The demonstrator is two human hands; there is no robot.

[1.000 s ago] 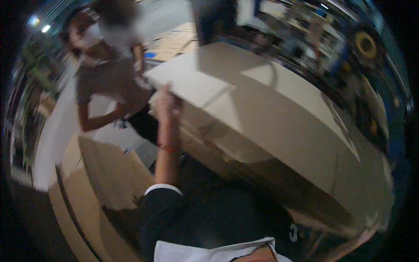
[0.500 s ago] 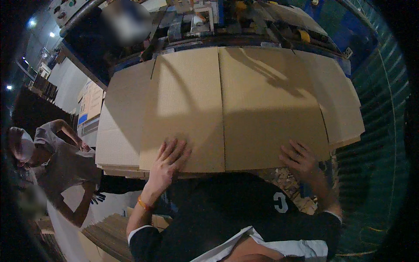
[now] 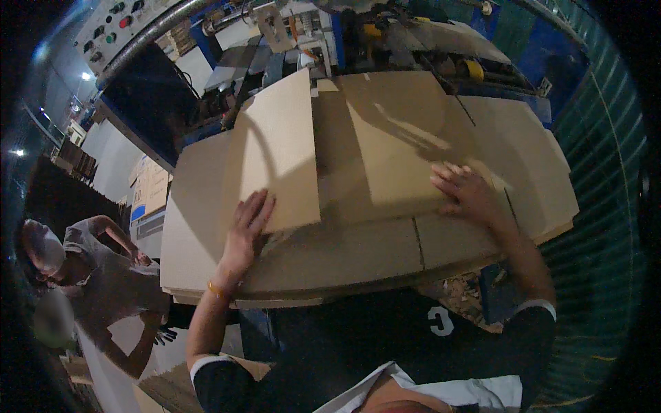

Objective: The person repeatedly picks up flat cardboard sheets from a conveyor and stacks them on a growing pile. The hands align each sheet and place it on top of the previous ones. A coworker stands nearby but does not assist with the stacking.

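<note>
Running lengthwise toward the machine (image 3: 148,103), the left panel (image 3: 284,151) has its near end by the left hand (image 3: 246,227), the right panel (image 3: 392,131) by the right hand (image 3: 468,193); fingers rest atop, I can't tell if gripping.

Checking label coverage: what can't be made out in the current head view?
All head view:
- Left hand and right hand: palms, hidden by the hands' own backs.
- Stack: most of its lower sheets, hidden by those on top.
- Scraps: part hidden by stack and shirt.
- Machine: top cut off by the upper edge.
- Panel: button markings too small.
</note>
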